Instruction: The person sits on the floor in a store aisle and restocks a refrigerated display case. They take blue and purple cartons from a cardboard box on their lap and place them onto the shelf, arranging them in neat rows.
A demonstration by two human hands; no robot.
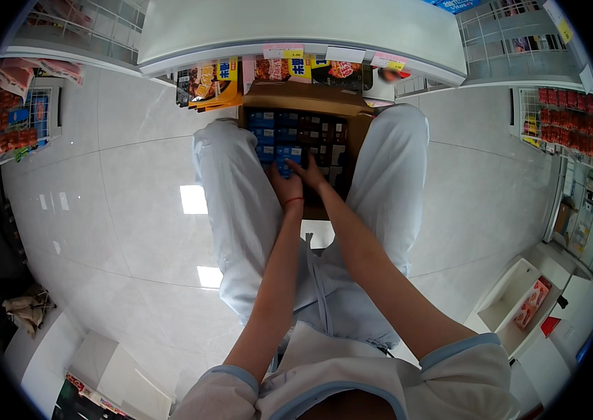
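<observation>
Between my knees stands an open cardboard box (359, 129) packed with rows of small cartons, blue ones on the left and dark brown ones (312, 122) on the right. My left hand (285, 185) is closed on the near left side of a small blue carton (288, 153). From the right, my right hand (309, 172) grips the same carton, its thumb reaching across the near side. Some of the fingertips are hidden between the cartons.
A white shelf (303, 24) with price tags overhangs the box's far side. Under its edge stand colourful food packets (214, 82). Racks of red packaged snacks (569, 119) hang at the right, with more packets (2, 126) at the left. Grey tiles (128, 182) cover the floor.
</observation>
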